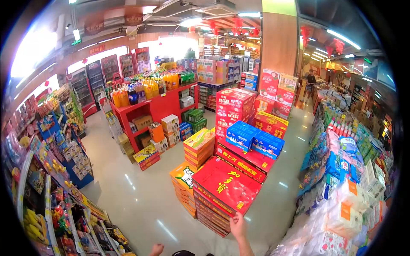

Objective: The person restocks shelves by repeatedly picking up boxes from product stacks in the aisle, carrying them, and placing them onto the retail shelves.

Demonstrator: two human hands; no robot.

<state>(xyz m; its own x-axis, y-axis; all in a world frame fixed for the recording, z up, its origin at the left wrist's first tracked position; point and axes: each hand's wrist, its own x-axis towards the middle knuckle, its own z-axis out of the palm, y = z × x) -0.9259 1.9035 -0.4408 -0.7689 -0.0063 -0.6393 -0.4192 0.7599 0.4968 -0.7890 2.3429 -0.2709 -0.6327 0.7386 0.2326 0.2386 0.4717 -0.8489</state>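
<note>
A red drink carton (226,181) with yellow lettering tops a stack of similar red cartons (211,213) in front of me. My right hand (238,226) is at its near right corner, the fingers curled onto the edge. Low at the bottom of the view, my left hand (157,249) hangs apart from the stack, its fingers curled in, with nothing visible in them. Two blue packs (254,140) lie on the red cartons just behind. Orange-and-green cartons (183,179) are piled against the left side of the stack.
A red display stand (141,113) with bottled drinks is beyond on the left. Shelves of packaged goods (64,205) line the left side. Tissue packs (346,209) are heaped along the right. A wooden-faced pillar (279,47) rises behind the cartons. Another person (311,81) is far down the right aisle.
</note>
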